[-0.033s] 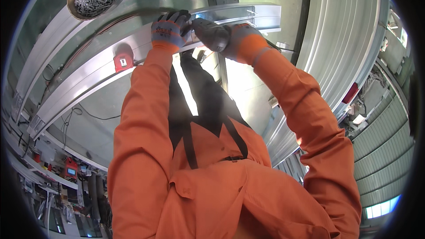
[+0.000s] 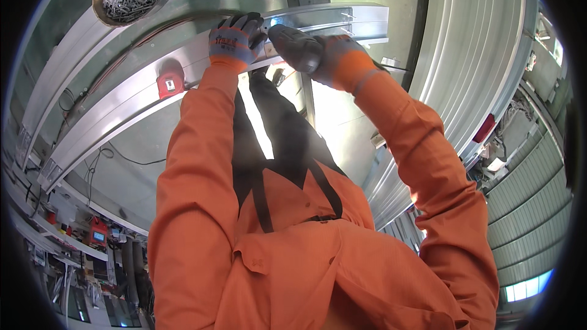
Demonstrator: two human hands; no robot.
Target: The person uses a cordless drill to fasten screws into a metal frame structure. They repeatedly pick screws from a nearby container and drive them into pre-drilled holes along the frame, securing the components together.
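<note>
A long silver metal channel runs from the lower left to the upper middle, its end to the right of my hands. My left hand, in a grey and orange glove with dark fingertips, is closed over the channel; part of its grip is hidden. My right hand, gloved alike, is wrapped round a dark power drill. The drill's front end points left, beside my left fingertips and just over the channel. Whether a screw sits at its tip I cannot tell. Farther down the channel, near my left forearm, sits a red tape measure.
A round bowl full of screws stands at the far left on another metal channel. Stacked long profiles rise along the right. Thin cables trail at the left. Shelves with tools and a red device are at the lower left.
My right hand has shifted slightly right with the drill, drawing its front end a little away from my left fingers. The left hand stays almost in place.
</note>
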